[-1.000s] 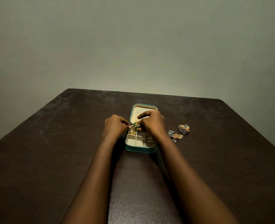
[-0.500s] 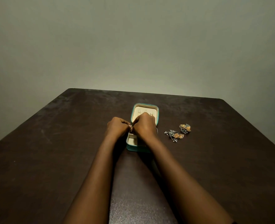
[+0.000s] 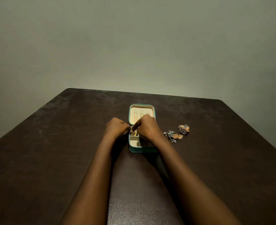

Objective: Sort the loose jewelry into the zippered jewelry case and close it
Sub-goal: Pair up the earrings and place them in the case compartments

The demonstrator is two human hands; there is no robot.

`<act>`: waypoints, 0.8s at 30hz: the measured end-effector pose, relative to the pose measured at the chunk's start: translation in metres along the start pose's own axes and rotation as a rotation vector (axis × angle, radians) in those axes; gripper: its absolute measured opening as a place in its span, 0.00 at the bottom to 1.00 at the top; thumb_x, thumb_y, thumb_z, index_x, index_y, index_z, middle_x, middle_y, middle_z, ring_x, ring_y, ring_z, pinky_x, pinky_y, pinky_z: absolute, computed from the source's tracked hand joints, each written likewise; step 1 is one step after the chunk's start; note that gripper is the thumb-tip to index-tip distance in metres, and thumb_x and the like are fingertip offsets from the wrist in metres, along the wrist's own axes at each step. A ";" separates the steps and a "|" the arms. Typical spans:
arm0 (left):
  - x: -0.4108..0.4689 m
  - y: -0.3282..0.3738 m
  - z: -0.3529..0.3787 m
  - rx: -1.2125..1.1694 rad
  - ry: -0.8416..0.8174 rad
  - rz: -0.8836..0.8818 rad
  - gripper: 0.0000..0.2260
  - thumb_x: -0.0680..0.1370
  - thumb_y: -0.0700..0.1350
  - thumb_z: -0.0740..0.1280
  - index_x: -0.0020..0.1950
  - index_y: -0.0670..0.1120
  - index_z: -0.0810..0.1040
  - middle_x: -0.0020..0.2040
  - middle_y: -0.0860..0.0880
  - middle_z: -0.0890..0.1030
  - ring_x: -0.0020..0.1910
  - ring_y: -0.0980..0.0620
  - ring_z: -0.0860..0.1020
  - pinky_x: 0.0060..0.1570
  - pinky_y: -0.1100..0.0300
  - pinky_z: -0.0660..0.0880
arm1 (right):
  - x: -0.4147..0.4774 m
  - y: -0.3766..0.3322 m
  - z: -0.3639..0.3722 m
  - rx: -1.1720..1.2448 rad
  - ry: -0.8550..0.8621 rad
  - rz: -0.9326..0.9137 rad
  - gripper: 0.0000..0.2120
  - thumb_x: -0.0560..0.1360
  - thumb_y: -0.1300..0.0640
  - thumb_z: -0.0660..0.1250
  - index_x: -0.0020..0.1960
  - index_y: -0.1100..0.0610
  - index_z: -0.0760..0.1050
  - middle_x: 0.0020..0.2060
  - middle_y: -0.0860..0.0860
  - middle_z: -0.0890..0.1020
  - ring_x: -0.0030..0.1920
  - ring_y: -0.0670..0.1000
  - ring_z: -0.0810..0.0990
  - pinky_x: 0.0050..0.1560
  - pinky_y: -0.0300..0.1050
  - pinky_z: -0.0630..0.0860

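A small teal jewelry case (image 3: 141, 150) lies open in the middle of the dark table, its cream lid (image 3: 141, 109) folded back. Gold jewelry (image 3: 133, 133) sits in the back left compartment. My left hand (image 3: 117, 128) is curled at the case's left edge, fingertips at that gold piece. My right hand (image 3: 147, 128) hovers over the case with fingers pinched down toward the same piece; it hides the right compartments. Two silver-and-gold earrings lie loose on the table to the right, one nearer (image 3: 173, 135) and one farther (image 3: 184, 128).
The dark brown table (image 3: 53, 151) fills the lower view, with its far edge against a plain grey-green wall (image 3: 134, 46). Both forearms stretch from the bottom of the frame to the case.
The gold and green piece held between both hands above the case has gone down into the back left compartment. My right hand shifted slightly left, and the lid's inside shows more.
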State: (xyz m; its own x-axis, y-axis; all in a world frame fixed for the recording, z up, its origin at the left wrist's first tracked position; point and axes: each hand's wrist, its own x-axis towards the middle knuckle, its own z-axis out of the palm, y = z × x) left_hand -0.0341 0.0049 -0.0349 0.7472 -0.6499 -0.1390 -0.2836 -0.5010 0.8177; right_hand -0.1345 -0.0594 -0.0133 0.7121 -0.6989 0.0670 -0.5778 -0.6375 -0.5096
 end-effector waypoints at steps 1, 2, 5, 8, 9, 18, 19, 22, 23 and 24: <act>0.000 0.000 0.000 0.002 0.008 0.004 0.07 0.73 0.41 0.68 0.47 0.41 0.84 0.40 0.43 0.82 0.38 0.50 0.78 0.42 0.60 0.75 | -0.001 0.001 0.000 0.007 0.009 -0.002 0.15 0.75 0.67 0.60 0.56 0.59 0.81 0.61 0.61 0.77 0.63 0.58 0.74 0.62 0.48 0.72; 0.000 0.000 0.001 0.004 0.018 0.008 0.07 0.74 0.41 0.68 0.47 0.42 0.84 0.42 0.43 0.83 0.40 0.50 0.79 0.45 0.59 0.77 | -0.001 0.003 -0.001 0.023 0.019 -0.003 0.15 0.75 0.67 0.60 0.56 0.58 0.81 0.61 0.59 0.78 0.63 0.57 0.74 0.62 0.46 0.72; -0.001 -0.001 0.003 0.008 0.063 0.016 0.06 0.74 0.43 0.69 0.48 0.44 0.83 0.47 0.45 0.83 0.45 0.49 0.81 0.51 0.53 0.80 | 0.000 0.014 -0.010 0.078 0.056 0.016 0.15 0.76 0.68 0.60 0.56 0.58 0.81 0.62 0.57 0.78 0.64 0.53 0.74 0.61 0.42 0.70; -0.005 0.002 0.005 0.042 0.153 0.064 0.08 0.75 0.45 0.69 0.52 0.46 0.82 0.50 0.46 0.82 0.47 0.49 0.80 0.50 0.52 0.80 | 0.004 0.040 -0.026 0.132 0.119 0.064 0.15 0.75 0.70 0.61 0.55 0.58 0.81 0.60 0.55 0.79 0.63 0.51 0.75 0.62 0.41 0.70; -0.007 0.004 0.005 0.053 0.183 0.087 0.09 0.75 0.45 0.68 0.54 0.46 0.81 0.52 0.46 0.82 0.47 0.50 0.80 0.50 0.53 0.79 | 0.005 0.051 -0.033 0.145 0.141 0.076 0.14 0.75 0.70 0.62 0.54 0.59 0.81 0.58 0.55 0.80 0.61 0.51 0.76 0.62 0.42 0.71; -0.028 0.030 0.032 0.208 0.306 0.390 0.10 0.77 0.45 0.65 0.57 0.48 0.81 0.55 0.48 0.82 0.53 0.49 0.79 0.52 0.55 0.76 | 0.005 0.171 -0.071 0.400 0.471 0.398 0.08 0.73 0.67 0.67 0.50 0.61 0.82 0.52 0.58 0.83 0.47 0.50 0.77 0.54 0.48 0.75; -0.030 0.034 0.038 0.221 0.291 0.424 0.10 0.77 0.45 0.65 0.57 0.48 0.81 0.55 0.48 0.82 0.53 0.48 0.79 0.51 0.56 0.75 | 0.005 0.174 -0.070 0.413 0.465 0.398 0.08 0.73 0.66 0.67 0.50 0.60 0.82 0.51 0.57 0.83 0.48 0.51 0.77 0.56 0.50 0.75; -0.036 0.050 0.058 0.329 0.205 0.531 0.11 0.77 0.46 0.63 0.57 0.49 0.80 0.55 0.48 0.81 0.56 0.47 0.77 0.52 0.55 0.73 | 0.007 0.173 -0.065 0.446 0.407 0.321 0.07 0.73 0.65 0.67 0.50 0.60 0.82 0.47 0.55 0.83 0.48 0.51 0.78 0.55 0.48 0.75; -0.037 0.055 0.065 0.368 0.176 0.567 0.11 0.78 0.45 0.63 0.58 0.49 0.80 0.55 0.48 0.81 0.56 0.47 0.76 0.52 0.54 0.72 | 0.007 0.170 -0.064 0.440 0.389 0.290 0.07 0.74 0.64 0.67 0.50 0.61 0.82 0.44 0.54 0.82 0.47 0.50 0.78 0.53 0.46 0.75; -0.038 0.059 0.071 0.391 0.148 0.596 0.11 0.77 0.45 0.63 0.58 0.49 0.80 0.55 0.47 0.81 0.56 0.46 0.76 0.52 0.54 0.72 | 0.008 0.167 -0.062 0.420 0.379 0.263 0.07 0.74 0.64 0.67 0.50 0.61 0.82 0.42 0.53 0.81 0.46 0.49 0.78 0.50 0.42 0.73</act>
State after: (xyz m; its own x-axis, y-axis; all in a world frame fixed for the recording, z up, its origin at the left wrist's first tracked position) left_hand -0.1217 -0.0411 -0.0207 0.4646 -0.8056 0.3678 -0.8411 -0.2715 0.4679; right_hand -0.2506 -0.1914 -0.0445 0.3313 -0.9309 0.1539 -0.4536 -0.3002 -0.8391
